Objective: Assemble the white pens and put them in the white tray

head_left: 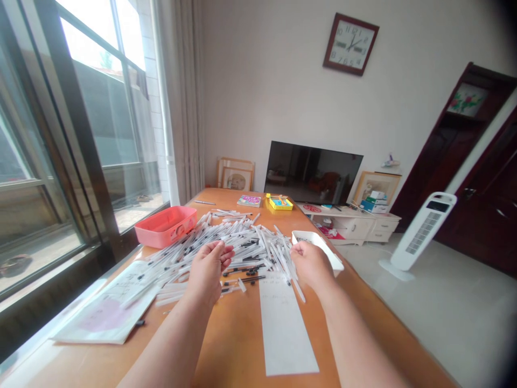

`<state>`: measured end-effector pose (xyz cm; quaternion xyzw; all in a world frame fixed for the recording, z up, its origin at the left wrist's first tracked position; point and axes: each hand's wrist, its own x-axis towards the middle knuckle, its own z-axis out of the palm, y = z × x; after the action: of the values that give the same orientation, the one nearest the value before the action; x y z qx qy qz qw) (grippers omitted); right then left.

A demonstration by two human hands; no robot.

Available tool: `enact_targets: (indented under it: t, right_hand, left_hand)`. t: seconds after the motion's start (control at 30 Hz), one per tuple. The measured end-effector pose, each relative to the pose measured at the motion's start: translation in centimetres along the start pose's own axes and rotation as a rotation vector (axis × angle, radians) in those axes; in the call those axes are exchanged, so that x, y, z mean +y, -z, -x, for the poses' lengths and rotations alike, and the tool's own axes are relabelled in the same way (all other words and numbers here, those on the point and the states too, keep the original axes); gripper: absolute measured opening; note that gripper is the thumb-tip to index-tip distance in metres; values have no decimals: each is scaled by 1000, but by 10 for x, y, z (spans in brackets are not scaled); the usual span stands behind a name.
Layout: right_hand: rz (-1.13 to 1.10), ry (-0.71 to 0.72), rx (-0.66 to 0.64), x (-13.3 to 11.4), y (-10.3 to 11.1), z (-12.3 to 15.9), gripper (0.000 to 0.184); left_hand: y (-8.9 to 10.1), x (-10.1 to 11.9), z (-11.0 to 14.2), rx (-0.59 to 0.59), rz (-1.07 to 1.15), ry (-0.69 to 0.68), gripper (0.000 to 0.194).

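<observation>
Inspection finds your left hand (209, 275) over the near-left edge of the heap of white pens (242, 242), fingers (226, 252) curled together, no pen visibly held. Your right hand (311, 267) sits at the heap's right edge, nearest the white plastic tray (317, 247); its fingers are hidden, state undetermined. Pens lie at mixed angles. A white paper strip (283, 328) lies just nearer you than the heap, a pink plastic box (165, 226) beyond its left side

The basket (165, 226) is coloured pink, the box (280, 202) is coloured yellow, and the pens (242, 242) are marked white and black.
</observation>
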<state>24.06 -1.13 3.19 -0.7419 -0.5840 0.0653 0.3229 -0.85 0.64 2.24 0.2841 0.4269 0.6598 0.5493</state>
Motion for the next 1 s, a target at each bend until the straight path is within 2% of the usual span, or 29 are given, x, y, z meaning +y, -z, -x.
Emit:
enact_targets:
  t: [0.17,0.37,0.6,1.0]
  right_hand:
    - [-139,218,-107,-24,-28,24,14]
    - [26,344,-226,-23,-60,41,20]
    - [145,360,-281,-18,-70,38,17]
    - [64,358,-302,-14,-75,31,4]
  left_hand:
    - [4,9,-3,46,30,-25,24]
    - [11,19,-8,92,60,-53,26]
    - [20,24,-16,133,62,-91,25]
    - [25,23,-21,155,29,-109,27]
